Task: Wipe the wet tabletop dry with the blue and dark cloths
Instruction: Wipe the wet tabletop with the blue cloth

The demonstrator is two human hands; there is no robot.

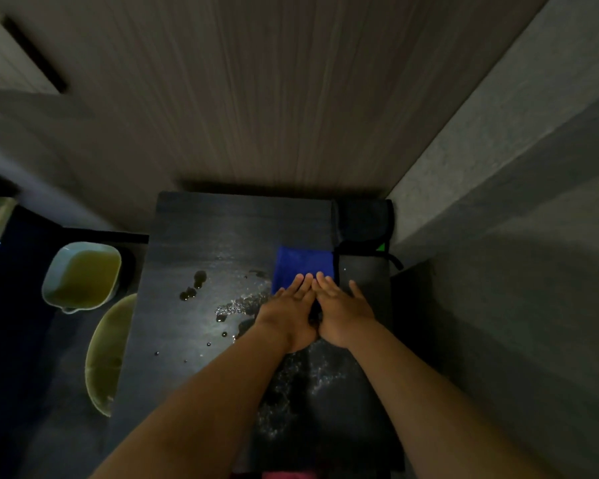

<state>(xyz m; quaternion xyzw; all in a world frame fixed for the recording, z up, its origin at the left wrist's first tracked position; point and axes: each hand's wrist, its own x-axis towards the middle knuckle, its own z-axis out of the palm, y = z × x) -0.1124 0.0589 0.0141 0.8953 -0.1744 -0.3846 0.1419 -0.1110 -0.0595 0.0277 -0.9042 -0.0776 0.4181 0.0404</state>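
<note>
**Both hands flat on the blue cloth at the wet counter**

The dark counter (194,229) stands against a wood-grain wall (274,98), seen from above. The blue cloth (301,262) lies flat on the counter's right half, towards the far edge. The left hand (287,307) and the right hand (343,305) lie side by side, palms down and fingers straight. Their inner fingertips almost meet on the near part of the cloth. Neither hand grips anything; both are spread and press flat. The right hand's outer fingers reach past the cloth's right edge.

The dark cloth (362,219) sits in the far right corner of the counter, just beside the blue cloth, with a small green tag (381,247) at its near edge.

Water (239,305) glistens in a ragged patch just left of the left hand. Separate drops (194,285) lie farther left, and a wider wet film (312,375) shows between the forearms.

Off the counter's left side stands a pale tub (57,267) holding yellowish liquid. A round basin (101,357) is nearer the viewer, partly hidden by the counter's edge.
</note>
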